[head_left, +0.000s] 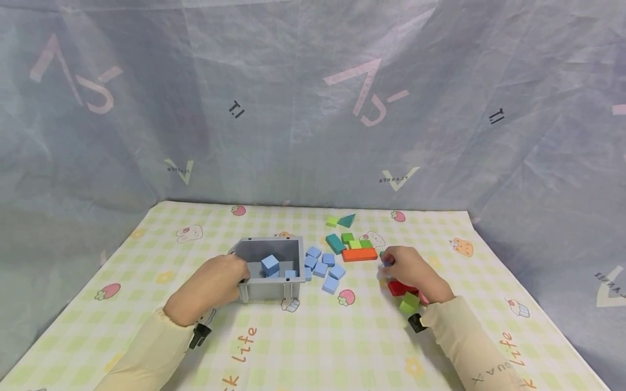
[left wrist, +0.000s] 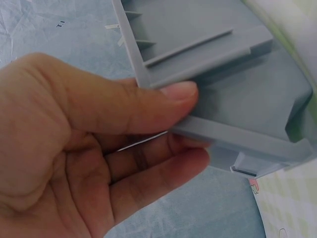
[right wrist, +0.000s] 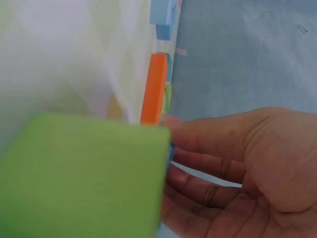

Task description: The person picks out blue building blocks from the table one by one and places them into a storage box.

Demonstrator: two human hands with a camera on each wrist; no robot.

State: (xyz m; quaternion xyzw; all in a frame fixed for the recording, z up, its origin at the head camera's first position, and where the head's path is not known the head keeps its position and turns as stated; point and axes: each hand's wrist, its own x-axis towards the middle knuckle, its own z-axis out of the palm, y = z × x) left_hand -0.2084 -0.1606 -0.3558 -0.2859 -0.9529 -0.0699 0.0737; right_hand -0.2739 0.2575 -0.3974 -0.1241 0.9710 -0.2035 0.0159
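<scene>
My left hand (head_left: 212, 285) grips the left end of a grey plastic bin (head_left: 269, 290). In the left wrist view the thumb lies on one side of the bin's wall (left wrist: 218, 130) and the fingers curl on the other. Several light blue blocks (head_left: 270, 264) lie inside the bin. At the right, my right hand (head_left: 408, 269) pinches a blue block (head_left: 386, 264), mostly hidden by the fingers. Close under that hand lie a red block (head_left: 402, 288) and a green cube (head_left: 409, 302); the green cube covers much of the right wrist view.
Several loose blue blocks (head_left: 320, 269) lie just right of the bin. Behind them are an orange bar (head_left: 360, 254), a teal block (head_left: 335, 244) and small green blocks. A teal triangle (head_left: 347, 220) lies farther back. A grey-blue curtain (head_left: 293, 136) hangs behind the checked tablecloth (head_left: 303, 353).
</scene>
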